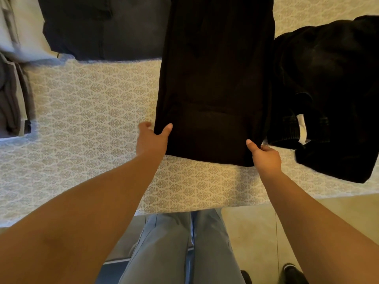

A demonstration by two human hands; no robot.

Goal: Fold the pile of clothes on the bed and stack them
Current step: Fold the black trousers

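Note:
A long black garment (215,78), folded lengthwise, lies flat on the patterned bedspread (92,111) and runs from the near edge to the top of the view. My left hand (152,138) pinches its near left corner, thumb on top. My right hand (265,155) grips its near right corner the same way. To the right sits a crumpled black garment (332,95) with a white label showing. A folded dark blue-grey garment (106,27) lies at the far left.
A stack of folded grey and white clothes (14,78) stands at the left edge of the bed. The bed's near edge (184,210) runs just above my knees in blue trousers. Beige floor and dark shoes show at the lower right.

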